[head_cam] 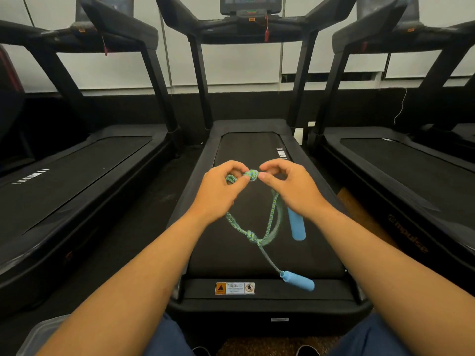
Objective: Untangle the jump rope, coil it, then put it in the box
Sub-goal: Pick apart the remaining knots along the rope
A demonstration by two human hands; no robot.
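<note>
A green-and-blue braided jump rope (272, 220) with light blue handles hangs between my hands over the middle treadmill belt (257, 258). My left hand (218, 191) and my right hand (293, 188) both pinch a tight knot (251, 175) in the rope from either side. A second knot (252, 237) sits lower on the hanging strands. One handle (296, 225) dangles under my right wrist; the other handle (299, 280) lies on the belt's rear end. A clear plastic box (43, 332) shows at the bottom left, partly hidden by my left arm.
Black treadmills stand to the left (72, 170) and right (411, 170) of the middle one, with narrow floor gaps between. A console (250, 6) and uprights rise ahead. My knees and shoe tips are at the bottom edge.
</note>
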